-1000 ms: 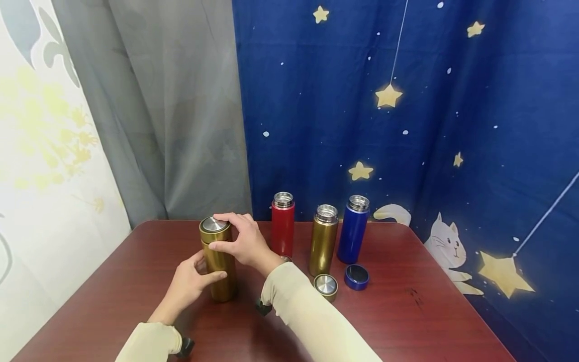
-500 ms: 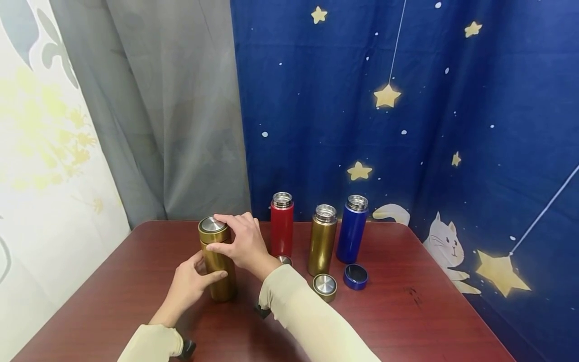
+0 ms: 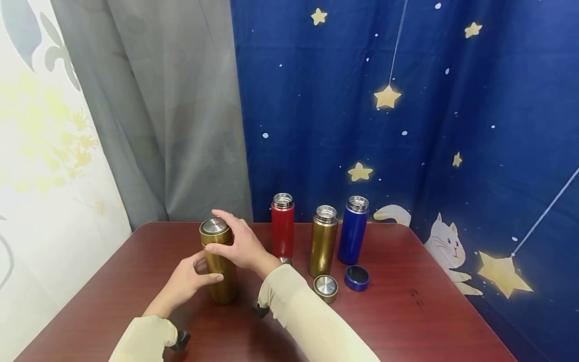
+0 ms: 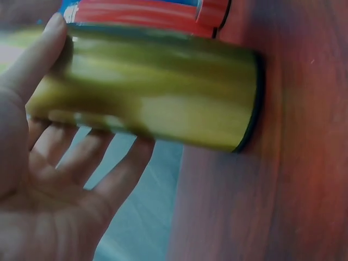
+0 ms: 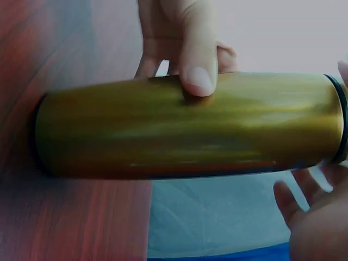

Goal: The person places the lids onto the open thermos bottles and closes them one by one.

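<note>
A gold thermos bottle [image 3: 222,281] stands upright at the table's left, with its steel-topped lid [image 3: 214,226] on. My left hand [image 3: 183,286] holds the body, thumb on the near side and fingers on the other side. Around the lid's level is my right hand [image 3: 242,246], thumb in front and straightened index finger behind the rim; the right wrist view shows some fingertips apart from the bottle. Three lidless bottles stand to the right: one red [image 3: 282,231], a second gold one [image 3: 323,249] and one blue [image 3: 353,236].
Loose lids lie before the lidless bottles: a gold one [image 3: 325,287], a blue one [image 3: 357,277] and a third [image 3: 285,261] partly hidden behind the right arm. The dark red table [image 3: 434,306] backs onto grey and blue curtains [image 3: 316,125].
The right index finger has lifted off the lid's top and straightened, and the right hand has loosened. My left hand stays on the bottle, its thumb slightly lower.
</note>
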The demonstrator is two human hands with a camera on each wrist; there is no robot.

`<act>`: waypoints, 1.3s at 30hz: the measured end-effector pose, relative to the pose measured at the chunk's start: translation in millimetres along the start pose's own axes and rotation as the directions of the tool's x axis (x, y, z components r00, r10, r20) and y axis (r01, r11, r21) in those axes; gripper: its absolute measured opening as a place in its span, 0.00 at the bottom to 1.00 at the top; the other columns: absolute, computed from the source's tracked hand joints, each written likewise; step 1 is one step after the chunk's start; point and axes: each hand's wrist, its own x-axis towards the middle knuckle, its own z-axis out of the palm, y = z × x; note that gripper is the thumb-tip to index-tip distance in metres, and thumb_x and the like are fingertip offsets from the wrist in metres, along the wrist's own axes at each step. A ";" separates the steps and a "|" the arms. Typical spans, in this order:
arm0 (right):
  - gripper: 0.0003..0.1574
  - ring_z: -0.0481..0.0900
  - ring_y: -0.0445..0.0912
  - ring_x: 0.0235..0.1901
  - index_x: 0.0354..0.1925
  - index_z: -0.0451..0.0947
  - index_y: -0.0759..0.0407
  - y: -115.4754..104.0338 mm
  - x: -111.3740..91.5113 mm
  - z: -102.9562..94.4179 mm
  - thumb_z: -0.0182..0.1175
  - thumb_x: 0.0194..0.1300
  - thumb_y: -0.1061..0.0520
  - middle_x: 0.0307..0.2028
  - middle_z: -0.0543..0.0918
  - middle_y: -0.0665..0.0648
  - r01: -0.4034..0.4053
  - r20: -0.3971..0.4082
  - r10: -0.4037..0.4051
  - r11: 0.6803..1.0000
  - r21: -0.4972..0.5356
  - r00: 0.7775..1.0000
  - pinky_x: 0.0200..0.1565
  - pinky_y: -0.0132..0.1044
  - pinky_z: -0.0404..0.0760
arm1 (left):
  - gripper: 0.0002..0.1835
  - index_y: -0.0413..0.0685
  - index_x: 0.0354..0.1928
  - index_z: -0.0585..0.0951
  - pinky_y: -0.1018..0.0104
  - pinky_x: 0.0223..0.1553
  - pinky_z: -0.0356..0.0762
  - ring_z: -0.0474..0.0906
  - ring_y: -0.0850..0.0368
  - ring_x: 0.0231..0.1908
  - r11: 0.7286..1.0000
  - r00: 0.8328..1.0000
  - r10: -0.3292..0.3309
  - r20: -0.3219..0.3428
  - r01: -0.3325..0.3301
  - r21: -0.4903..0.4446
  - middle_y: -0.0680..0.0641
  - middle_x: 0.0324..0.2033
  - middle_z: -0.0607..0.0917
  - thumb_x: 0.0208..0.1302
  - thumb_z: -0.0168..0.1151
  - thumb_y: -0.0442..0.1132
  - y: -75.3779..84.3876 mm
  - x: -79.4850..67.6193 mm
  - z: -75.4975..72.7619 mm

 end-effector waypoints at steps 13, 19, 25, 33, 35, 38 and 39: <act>0.34 0.70 0.37 0.46 0.65 0.72 0.36 -5.0 -1.1 -9.5 0.66 0.60 0.41 0.52 0.81 0.43 -0.025 0.030 0.025 0.999 -0.024 0.999 0.44 0.34 0.76 | 0.39 0.36 0.65 0.69 0.69 0.45 0.79 0.81 0.50 0.51 0.999 1.000 -0.012 0.024 0.013 -0.050 0.39 0.54 0.80 0.52 0.76 0.41 5.5 -3.7 -1.5; 0.35 0.69 0.38 0.44 0.62 0.76 0.39 -7.5 -1.3 -3.5 0.69 0.57 0.39 0.52 0.82 0.44 0.009 -0.080 -0.022 0.987 -0.157 0.997 0.44 0.30 0.69 | 0.39 0.39 0.64 0.71 0.66 0.44 0.79 0.81 0.50 0.49 0.999 0.998 -0.047 -0.044 0.047 0.012 0.40 0.53 0.81 0.52 0.76 0.45 12.3 -6.8 3.1; 0.36 0.70 0.38 0.41 0.60 0.78 0.40 -9.1 -3.4 2.9 0.70 0.54 0.36 0.50 0.83 0.44 0.028 -0.172 -0.085 0.951 -0.309 0.981 0.45 0.30 0.67 | 0.38 0.40 0.62 0.73 0.64 0.43 0.80 0.82 0.50 0.47 0.996 0.993 -0.069 -0.093 0.073 0.050 0.40 0.51 0.82 0.51 0.77 0.46 16.4 -8.5 7.6; 0.39 0.72 0.41 0.41 0.53 0.77 0.46 -15.1 -4.0 15.0 0.69 0.49 0.28 0.42 0.81 0.46 -0.026 -0.305 -0.133 0.885 -0.464 0.943 0.41 0.31 0.67 | 0.44 0.36 0.64 0.70 0.53 0.46 0.80 0.80 0.43 0.50 0.984 0.981 -0.130 -0.141 0.145 0.101 0.35 0.55 0.79 0.50 0.77 0.50 18.6 -9.5 11.6; 0.39 0.71 0.41 0.42 0.52 0.75 0.47 -17.2 -4.2 15.4 0.68 0.50 0.28 0.43 0.79 0.46 -0.041 -0.300 -0.115 0.882 -0.469 0.947 0.40 0.31 0.67 | 0.45 0.36 0.65 0.69 0.52 0.46 0.80 0.80 0.42 0.50 0.984 0.981 -0.132 -0.141 0.146 0.098 0.34 0.56 0.78 0.49 0.77 0.51 17.9 -9.5 12.1; 0.38 0.70 0.42 0.47 0.58 0.72 0.47 -17.9 -5.0 11.5 0.66 0.55 0.32 0.49 0.78 0.47 -0.031 -0.223 -0.063 0.919 -0.394 0.973 0.44 0.33 0.68 | 0.42 0.39 0.64 0.71 0.57 0.45 0.81 0.81 0.46 0.49 0.988 0.985 -0.111 -0.133 0.123 0.090 0.37 0.54 0.80 0.49 0.77 0.50 15.3 -8.2 10.9; 0.37 0.69 0.42 0.49 0.60 0.71 0.47 -17.4 -4.9 9.3 0.65 0.58 0.34 0.52 0.77 0.47 -0.024 -0.180 -0.042 0.938 -0.346 0.983 0.46 0.34 0.68 | 0.41 0.39 0.63 0.72 0.59 0.44 0.81 0.82 0.47 0.48 0.991 0.988 -0.094 -0.120 0.105 0.084 0.38 0.53 0.81 0.49 0.78 0.49 14.2 -7.8 9.6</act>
